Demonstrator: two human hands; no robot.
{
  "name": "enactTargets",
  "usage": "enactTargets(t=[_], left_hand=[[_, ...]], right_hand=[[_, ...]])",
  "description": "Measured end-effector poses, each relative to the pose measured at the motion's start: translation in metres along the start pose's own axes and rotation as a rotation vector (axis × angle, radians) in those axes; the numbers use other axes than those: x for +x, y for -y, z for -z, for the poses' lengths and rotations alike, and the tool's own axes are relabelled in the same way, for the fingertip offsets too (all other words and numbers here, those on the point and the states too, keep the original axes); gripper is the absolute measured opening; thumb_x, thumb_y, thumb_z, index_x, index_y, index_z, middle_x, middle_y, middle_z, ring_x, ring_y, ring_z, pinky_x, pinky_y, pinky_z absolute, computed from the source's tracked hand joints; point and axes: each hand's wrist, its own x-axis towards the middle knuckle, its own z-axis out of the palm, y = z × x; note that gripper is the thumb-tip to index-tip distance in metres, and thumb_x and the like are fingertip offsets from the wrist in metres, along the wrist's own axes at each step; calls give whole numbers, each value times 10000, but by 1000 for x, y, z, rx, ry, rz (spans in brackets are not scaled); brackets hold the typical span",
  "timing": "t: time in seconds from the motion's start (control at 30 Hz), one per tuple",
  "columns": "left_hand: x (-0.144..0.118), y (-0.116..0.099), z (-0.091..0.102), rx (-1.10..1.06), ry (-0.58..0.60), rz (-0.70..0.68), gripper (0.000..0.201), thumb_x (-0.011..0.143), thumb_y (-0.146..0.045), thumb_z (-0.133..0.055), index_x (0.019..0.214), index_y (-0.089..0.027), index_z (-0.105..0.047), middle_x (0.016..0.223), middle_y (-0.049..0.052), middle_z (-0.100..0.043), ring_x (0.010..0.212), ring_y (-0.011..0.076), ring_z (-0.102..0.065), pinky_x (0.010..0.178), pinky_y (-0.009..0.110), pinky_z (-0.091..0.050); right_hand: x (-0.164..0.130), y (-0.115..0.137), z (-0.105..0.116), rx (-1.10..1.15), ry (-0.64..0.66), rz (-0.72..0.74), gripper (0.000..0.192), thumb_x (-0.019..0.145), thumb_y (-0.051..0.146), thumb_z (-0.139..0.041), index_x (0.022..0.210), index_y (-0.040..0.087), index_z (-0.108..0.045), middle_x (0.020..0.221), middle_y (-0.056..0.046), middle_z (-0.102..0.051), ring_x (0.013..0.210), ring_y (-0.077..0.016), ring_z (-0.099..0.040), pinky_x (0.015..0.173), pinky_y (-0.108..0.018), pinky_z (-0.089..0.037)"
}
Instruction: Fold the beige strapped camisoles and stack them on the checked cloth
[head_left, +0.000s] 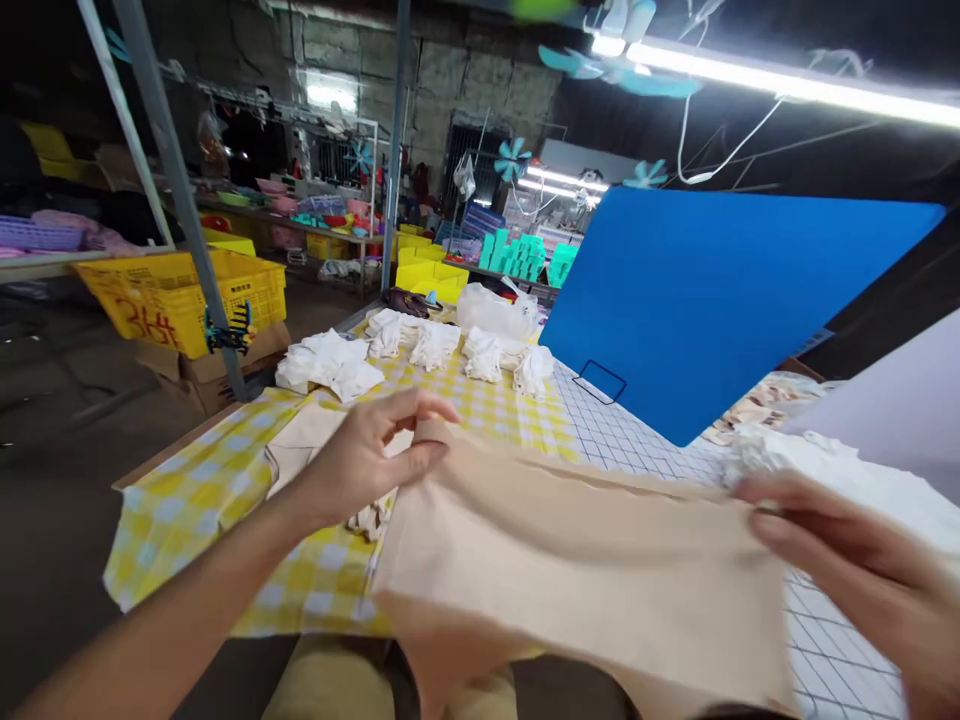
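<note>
A beige piece of cloth (570, 560) hangs stretched between my two hands above the table's near edge. My left hand (375, 450) pinches its upper left corner between thumb and fingers. My right hand (847, 560), blurred at the right, grips the cloth's upper right edge. Under my left hand lies another beige piece (300, 445) on the yellow checked tablecloth (202, 490).
Several bundles of white cloth (330, 365) lie at the table's far end. A blue board (712, 290) leans at the right above a white grid mat (637, 440). More white fabric (825, 460) sits at the right. Yellow crates (180, 290) and a metal post (180, 180) stand at the left.
</note>
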Motion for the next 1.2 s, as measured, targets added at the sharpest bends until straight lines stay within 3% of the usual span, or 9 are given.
enactTargets(t=[0.07, 0.13, 0.23, 0.3, 0.57, 0.8, 0.9, 1.0, 1.2], left_hand=[[-3, 50, -33, 56, 73, 117, 218, 752, -218, -526, 958, -206, -596, 731, -24, -562, 667, 121, -527, 650, 222, -434], [-7, 96, -65, 110, 169, 203, 260, 698, -121, -517, 937, -185, -597, 835, 8, -606, 747, 150, -558, 725, 255, -441], [-8, 142, -98, 145, 297, 193, 347, 675, -34, -459, 962, -184, -584, 989, 45, -610, 929, 190, -563, 853, 283, -421], [-3, 157, -108, 162, 327, 150, 412, 697, -14, -413, 1034, -201, -557, 1069, 44, -581, 1028, 187, -528, 922, 281, -388], [40, 198, -115, 342, 369, 202, 559, 669, 15, -460, 1206, -139, -444, 1096, 95, -468, 1009, 193, -510, 924, 329, -408], [42, 197, -123, 674, 318, 294, 542, 762, -29, -417, 1290, -129, -342, 1216, 144, -398, 1049, 218, -486, 879, 321, -409], [46, 191, -123, 780, 396, 427, 405, 799, -194, -498, 1189, -103, -438, 1223, 171, -440, 1119, 269, -445, 939, 372, -346], [59, 190, -121, 788, 480, 551, 321, 760, -285, -565, 1016, -95, -532, 1124, 192, -530, 1084, 303, -488, 905, 403, -357], [83, 194, -117, 668, 629, 663, 114, 594, -193, -632, 613, -152, -527, 599, 35, -581, 668, 233, -595, 621, 297, -423]], right_hand=[[16, -23, -46, 32, 278, -130, 222, 775, 458, -554, 815, 251, -623, 792, -54, -615, 709, -186, -551, 558, -282, -457], [25, -57, -92, 12, 426, -241, 246, 769, 441, -525, 767, 208, -603, 691, -26, -582, 626, -162, -514, 519, -268, -413], [26, -109, -143, -96, 446, -347, 209, 725, 362, -493, 613, 188, -525, 509, 29, -457, 493, -124, -411, 460, -247, -328], [27, -131, -159, -136, 418, -355, 169, 718, 320, -462, 622, 189, -509, 519, 30, -460, 507, -128, -417, 482, -252, -323], [53, -154, -170, -241, 321, -334, 173, 739, 266, -430, 851, 197, -541, 636, 4, -537, 641, -177, -514, 601, -283, -388], [52, -159, -194, -361, 153, -457, 411, 777, 232, -423, 1182, 173, -451, 1194, -121, -468, 990, -226, -516, 779, -316, -395], [52, -162, -195, -383, 128, -617, 343, 778, 303, -470, 1069, 125, -505, 1040, -152, -549, 941, -271, -533, 716, -339, -397], [58, -166, -193, -326, 189, -737, 165, 691, 298, -590, 770, 162, -540, 735, -76, -583, 714, -228, -557, 570, -293, -375], [65, -163, -188, -58, 257, -783, 229, 583, 157, -619, 553, 204, -397, 491, 59, -432, 462, -95, -419, 432, -216, -281]])
